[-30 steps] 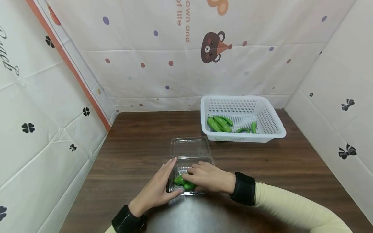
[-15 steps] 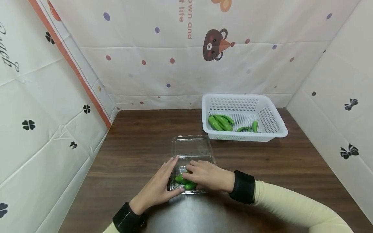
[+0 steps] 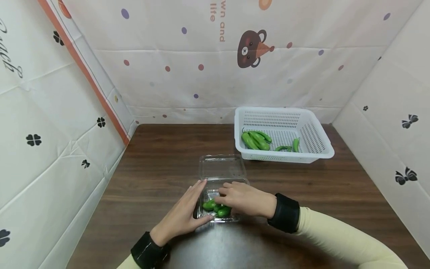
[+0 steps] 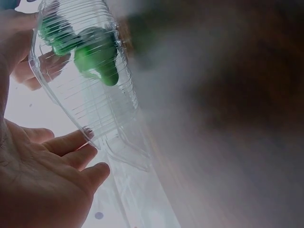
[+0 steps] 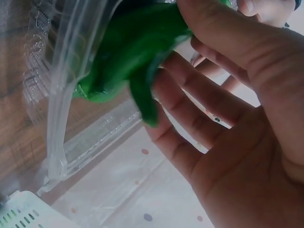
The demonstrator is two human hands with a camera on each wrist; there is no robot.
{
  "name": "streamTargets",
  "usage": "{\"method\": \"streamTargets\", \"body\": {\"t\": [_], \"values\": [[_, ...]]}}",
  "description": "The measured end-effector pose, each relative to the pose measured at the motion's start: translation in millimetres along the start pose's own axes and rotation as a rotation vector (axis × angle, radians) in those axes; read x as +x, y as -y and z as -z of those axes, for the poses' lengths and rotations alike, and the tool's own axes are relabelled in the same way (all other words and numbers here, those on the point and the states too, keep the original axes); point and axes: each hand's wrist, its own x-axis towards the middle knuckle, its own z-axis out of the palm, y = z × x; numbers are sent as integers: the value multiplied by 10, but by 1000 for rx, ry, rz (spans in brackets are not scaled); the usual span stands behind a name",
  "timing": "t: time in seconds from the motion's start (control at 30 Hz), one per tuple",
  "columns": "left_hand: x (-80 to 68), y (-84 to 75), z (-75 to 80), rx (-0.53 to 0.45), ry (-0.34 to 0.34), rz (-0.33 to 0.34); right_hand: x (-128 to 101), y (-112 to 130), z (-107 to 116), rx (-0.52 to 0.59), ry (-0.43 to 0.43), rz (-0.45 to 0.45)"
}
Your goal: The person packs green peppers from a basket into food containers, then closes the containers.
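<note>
Plastic box (image 3: 223,220): set on the near part of the tabletop (image 3: 158,160), clear, with its lid (image 3: 223,167) folded back on the far side.
Green peppers (image 3: 210,204): gathered in the near part of the box, partly covered by the right hand (image 3: 248,200).
Right hand: reached into the box from the right; in its wrist view a held pepper (image 5: 123,57) is pinched between thumb and fingers, though how firmly cannot be told.
Left hand (image 3: 181,215): laid along the left side of the box, fingers straight, thumb spread wide toward the near rim; nothing is gripped, and the box seems to be steadied.
Basket (image 3: 285,155): placed at the far right; long peppers (image 3: 259,141) are heaped in its left part, small peppers (image 3: 296,145) lie farther right.
Step in hand: judged to be the settling of peppers inside the box.
Next move: a low, gentle release of the held pepper is called for, with the box kept steady and the thin wall not pressed.
</note>
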Motion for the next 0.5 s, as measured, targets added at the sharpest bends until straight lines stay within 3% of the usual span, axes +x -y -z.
{"method": "streamTargets", "body": {"t": [0.17, 0.5], "values": [[4, 4, 8, -5, 2, 2, -29, -6, 17, 9, 19, -9], [7, 10, 1, -6, -10, -12, -47, -7, 14, 134, 73, -34]]}}
